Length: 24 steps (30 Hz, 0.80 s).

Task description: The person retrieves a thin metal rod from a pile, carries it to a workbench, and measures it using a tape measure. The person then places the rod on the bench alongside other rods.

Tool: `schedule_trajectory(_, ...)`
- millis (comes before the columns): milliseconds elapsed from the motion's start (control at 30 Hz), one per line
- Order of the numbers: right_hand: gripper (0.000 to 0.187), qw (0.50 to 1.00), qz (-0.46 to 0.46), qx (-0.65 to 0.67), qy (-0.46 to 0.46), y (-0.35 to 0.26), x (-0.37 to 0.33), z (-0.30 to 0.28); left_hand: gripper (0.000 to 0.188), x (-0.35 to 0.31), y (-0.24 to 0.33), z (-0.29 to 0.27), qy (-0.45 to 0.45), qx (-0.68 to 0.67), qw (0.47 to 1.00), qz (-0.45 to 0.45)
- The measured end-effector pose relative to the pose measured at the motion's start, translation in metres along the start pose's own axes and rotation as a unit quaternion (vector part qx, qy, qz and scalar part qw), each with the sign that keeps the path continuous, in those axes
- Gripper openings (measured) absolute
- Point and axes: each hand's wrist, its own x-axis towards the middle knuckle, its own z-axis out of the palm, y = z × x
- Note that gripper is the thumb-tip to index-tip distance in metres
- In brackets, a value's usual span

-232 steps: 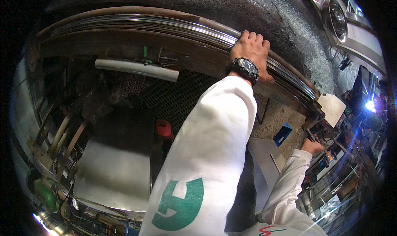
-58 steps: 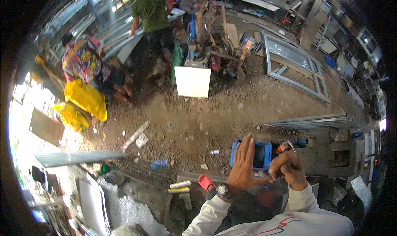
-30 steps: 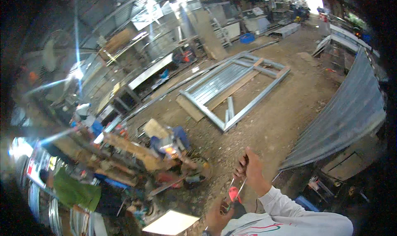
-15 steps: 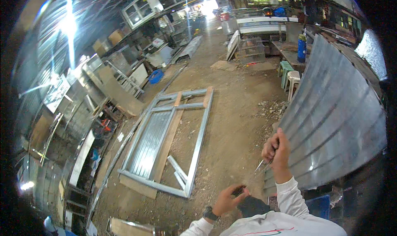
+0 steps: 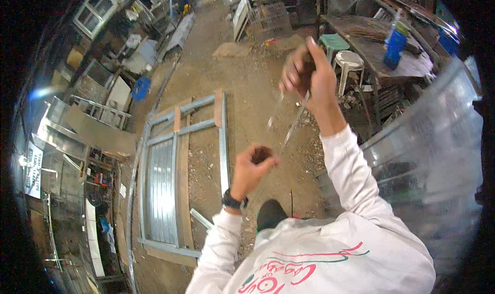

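My right hand is raised over the dirt floor, its fingers closed. Two thin, pale metal strips stick out below it; whether they are one tool or separate pieces I cannot tell. Lower and to the left, my left hand hangs open with curved fingers and the thumb apart, holding nothing visible. A dark watch is on that wrist. Below and right of my right arm stands a large ribbed metal sheet, which neither hand touches. Left of my left hand lies a metal frame with a ribbed panel in it.
A wooden table at the far right bears a blue bottle. A green stool and a white stool stand beside it. Leaning boards, a ladder and a blue crate line the left side.
My right hand has moved up and away from the metal sheet's edge, with the thin strips in it. My left hand has risen. The view has turned, and the sheet sits lower right.
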Motion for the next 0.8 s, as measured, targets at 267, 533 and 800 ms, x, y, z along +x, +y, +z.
schedule_trajectory(267,0.055,0.989,-0.047,-0.108,-0.091,0.052,0.292,-0.061,0.023,0.319,-0.007,-0.063,-0.055,-0.058,0.993,0.088)
schedule_trajectory(533,0.067,0.993,-0.026,-0.056,0.104,0.090,0.439,-0.240,0.025,0.592,-0.070,-0.040,-0.292,-0.040,0.954,0.047)
schedule_trajectory(800,0.055,0.924,-0.112,-0.062,0.359,0.116,0.603,-0.469,0.023,0.875,-0.121,0.042,-0.296,0.097,0.931,0.191)
